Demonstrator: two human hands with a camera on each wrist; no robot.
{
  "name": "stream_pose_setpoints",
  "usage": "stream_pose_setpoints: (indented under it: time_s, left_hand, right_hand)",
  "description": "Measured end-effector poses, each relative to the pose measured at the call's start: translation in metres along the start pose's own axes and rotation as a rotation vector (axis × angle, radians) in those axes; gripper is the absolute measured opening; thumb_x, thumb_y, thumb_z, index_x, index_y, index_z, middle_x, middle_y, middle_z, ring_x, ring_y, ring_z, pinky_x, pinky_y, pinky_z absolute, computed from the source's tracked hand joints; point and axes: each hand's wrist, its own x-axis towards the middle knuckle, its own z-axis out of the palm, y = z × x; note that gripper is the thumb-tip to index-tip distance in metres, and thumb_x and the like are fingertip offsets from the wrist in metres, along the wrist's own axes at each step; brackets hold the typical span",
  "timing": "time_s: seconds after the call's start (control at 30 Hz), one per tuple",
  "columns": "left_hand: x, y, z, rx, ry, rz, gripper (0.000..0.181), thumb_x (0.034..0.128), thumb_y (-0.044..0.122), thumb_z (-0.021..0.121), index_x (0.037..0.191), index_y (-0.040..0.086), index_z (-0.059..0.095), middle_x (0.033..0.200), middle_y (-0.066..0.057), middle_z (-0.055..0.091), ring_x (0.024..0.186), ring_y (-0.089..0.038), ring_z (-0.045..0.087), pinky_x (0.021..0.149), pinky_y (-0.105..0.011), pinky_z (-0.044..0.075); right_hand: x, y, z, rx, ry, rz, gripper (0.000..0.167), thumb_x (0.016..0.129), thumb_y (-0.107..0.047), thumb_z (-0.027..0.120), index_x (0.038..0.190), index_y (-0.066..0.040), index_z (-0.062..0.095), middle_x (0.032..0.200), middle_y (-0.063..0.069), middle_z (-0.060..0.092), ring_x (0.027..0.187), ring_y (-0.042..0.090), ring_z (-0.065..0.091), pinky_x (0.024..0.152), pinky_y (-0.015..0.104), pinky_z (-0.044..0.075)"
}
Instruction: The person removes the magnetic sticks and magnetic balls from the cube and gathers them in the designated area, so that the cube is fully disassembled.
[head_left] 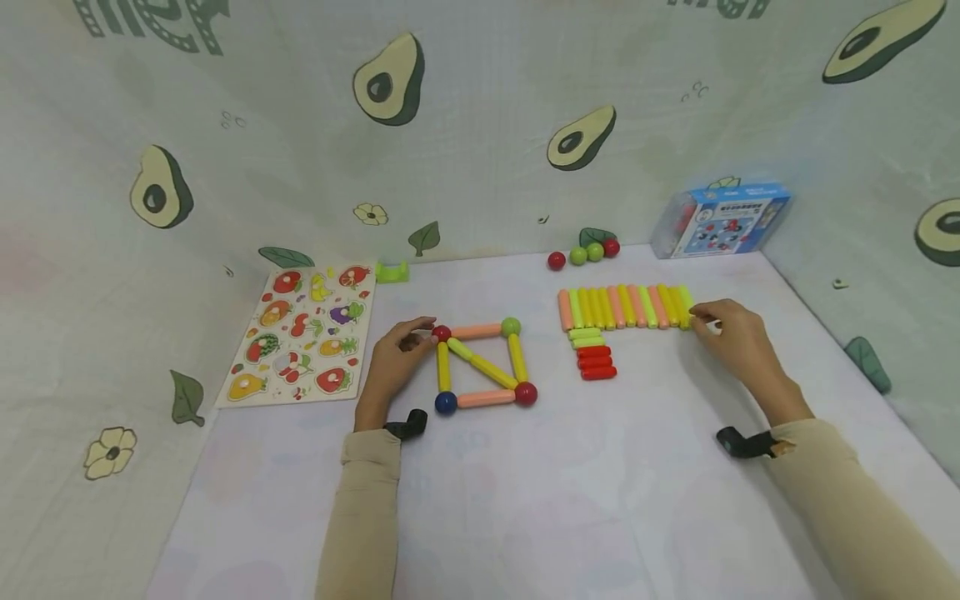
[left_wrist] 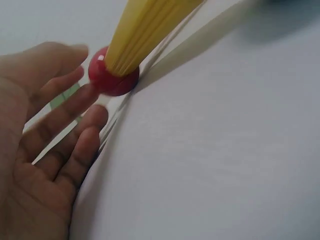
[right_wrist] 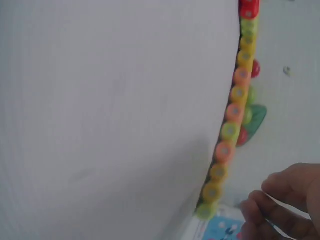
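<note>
from left wrist alone, yellow rod (left_wrist: 145, 31) looks ridged.

Balls (left_wrist: 107, 85) look glossy plastic; rods (left_wrist: 150, 30), ribbed plastic; the backdrop (head_left: 480, 179) beyond the far edge of the worktop (head_left: 570, 500), matt cloth.

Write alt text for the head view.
A person's left hand is at a red corner ball of a four-sided rod frame; the right hand is at the right end of a row of colored rods.

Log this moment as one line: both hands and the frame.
Frame: four-sided, diagonal across | left hand: at frame's upper-left red ball | right hand: by rightmost green stick
</note>
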Motion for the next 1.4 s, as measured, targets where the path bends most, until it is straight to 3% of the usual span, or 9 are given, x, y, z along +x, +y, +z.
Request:
stream_pose_setpoints:
  time_s: [0.1,0.2,0.37,0.47,0.7,0.87,1.07,1.27,1.4]
  left_hand:
    - [-0.013,0.003,0.005,-0.007,0.055,0.011,0.035,0.0948,0.034,0.071,0.129,0.029,0.067,0.123,0.009,0.061,0.096,-0.013,0.058,0.083,-0.031,0.048]
    - [-0.027,0.006,0.009,-0.007,0.074,0.027,0.036,0.0949,0.03,0.071,0.13,0.027,0.067,0.125,0.007,0.059,0.094,-0.014,0.058,0.08,-0.028,0.048]
    - [-0.051,0.007,0.018,0.03,0.021,0.092,0.034,0.0956,0.028,0.071,0.13,0.027,0.067,0.13,0.009,0.059,0.096,-0.012,0.059,0.084,-0.03,0.051]
    - [-0.062,0.006,0.021,0.032,-0.021,0.129,0.033,0.0949,0.028,0.072,0.128,0.027,0.068,0.134,0.012,0.058,0.105,-0.01,0.061,0.093,-0.032,0.051]
    - [-0.068,0.006,0.023,-0.014,-0.09,0.151,0.03,0.0944,0.034,0.072,0.123,0.026,0.071,0.14,0.01,0.056,0.12,-0.008,0.057,0.102,-0.033,0.046]
    - [-0.07,0.006,0.021,0.004,-0.09,0.145,0.027,0.0933,0.035,0.073,0.118,0.025,0.074,0.138,0.011,0.057,0.119,-0.006,0.056,0.101,-0.035,0.047]
    - [-0.077,0.008,0.016,0.037,-0.077,0.136,0.026,0.0894,0.039,0.076,0.113,0.028,0.076,0.135,0.016,0.057,0.112,-0.006,0.059,0.097,-0.034,0.048]
    - [-0.085,0.014,0.01,0.027,-0.111,0.148,0.027,0.0883,0.037,0.077,0.113,0.027,0.077,0.137,0.013,0.058,0.13,-0.011,0.05,0.107,-0.04,0.042]
    - [-0.086,0.015,0.007,0.035,-0.121,0.129,0.028,0.0883,0.038,0.076,0.114,0.029,0.077,0.137,0.016,0.057,0.134,-0.006,0.045,0.111,-0.036,0.038]
  right_hand:
    - [-0.011,-0.034,0.008,0.026,0.049,-0.133,0.02,0.092,0.001,0.066,0.112,0.007,0.068,0.106,0.023,0.065,0.093,0.038,0.062,0.079,0.056,0.052]
    - [-0.023,-0.07,0.017,0.054,0.041,-0.274,0.024,0.087,0.002,0.074,0.111,0.001,0.07,0.103,0.015,0.069,0.088,0.031,0.064,0.074,0.05,0.056]
    - [-0.039,-0.117,0.039,0.143,-0.081,-0.452,0.032,0.082,-0.002,0.082,0.111,-0.003,0.071,0.105,0.007,0.069,0.091,0.022,0.065,0.077,0.042,0.059]
    - [-0.041,-0.135,0.055,0.198,-0.175,-0.508,0.033,0.082,-0.005,0.082,0.112,-0.003,0.07,0.107,0.007,0.068,0.092,0.02,0.066,0.079,0.038,0.059]
    - [-0.041,-0.152,0.082,0.226,-0.28,-0.479,0.034,0.084,-0.008,0.08,0.115,-0.004,0.069,0.111,0.006,0.066,0.092,0.02,0.066,0.079,0.037,0.058]
    - [-0.041,-0.159,0.098,0.202,-0.311,-0.487,0.037,0.084,-0.012,0.082,0.118,-0.006,0.068,0.111,0.004,0.064,0.092,0.017,0.063,0.08,0.033,0.058]
    - [-0.044,-0.163,0.117,0.204,-0.23,-0.524,0.042,0.082,-0.019,0.086,0.117,-0.006,0.066,0.108,0.003,0.061,0.091,0.013,0.058,0.078,0.028,0.057]
    - [-0.05,-0.165,0.125,0.261,-0.143,-0.506,0.041,0.081,-0.018,0.086,0.116,-0.006,0.068,0.107,0.002,0.061,0.09,0.011,0.059,0.076,0.027,0.057]
    - [-0.05,-0.167,0.131,0.332,-0.119,-0.463,0.034,0.083,-0.016,0.083,0.112,-0.003,0.072,0.103,0.001,0.062,0.085,0.01,0.059,0.072,0.026,0.056]
